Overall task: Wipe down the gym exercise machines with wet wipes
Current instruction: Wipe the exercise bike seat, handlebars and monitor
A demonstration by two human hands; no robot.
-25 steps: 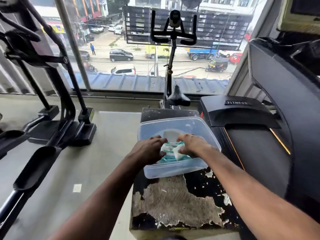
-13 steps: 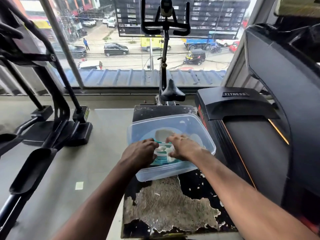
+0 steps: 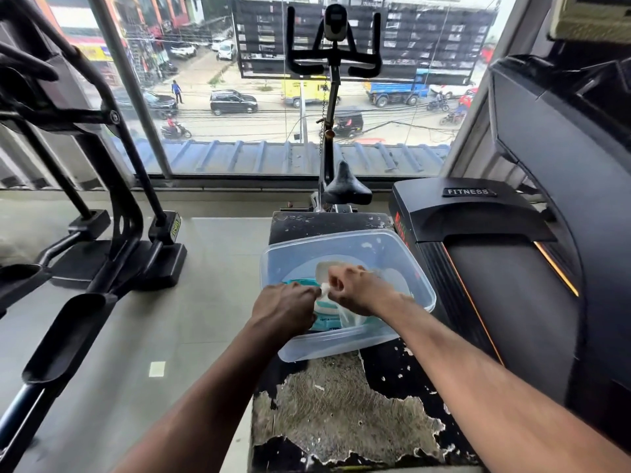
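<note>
Gym floor by a big window (image 3: 239,97) looking down on a busy street, that's the setting. Only one view, from the head camera, looking down at both arms reaching forward. Right under the hands sits a clear plastic tub (image 3: 392,254) on a beat-up black stand (image 3: 341,404) with the paint flaking off in big patches. Inside the tub there's a teal and white pack of wet wipes (image 3: 326,317), lying flat under the hands. Left hand (image 3: 283,307) has its fingers curled down onto the pack, seems to be holding it in place, though the fingertips are hidden so can't say exactly how. Right hand (image 3: 358,288) is curled up just beside it, pinching a white wipe (image 3: 325,289) that sticks up from the pack between the two hands. Straight ahead past the hands is a spin bike (image 3: 336,63), saddle toward the camera, handlebars up against the glass. Off to the left of the left hand stands an elliptical (image 3: 112,233) with its long foot pedals. Right of the right hand is a black treadmill (image 3: 495,268) with a FITNESS label on the motor cover.
</note>
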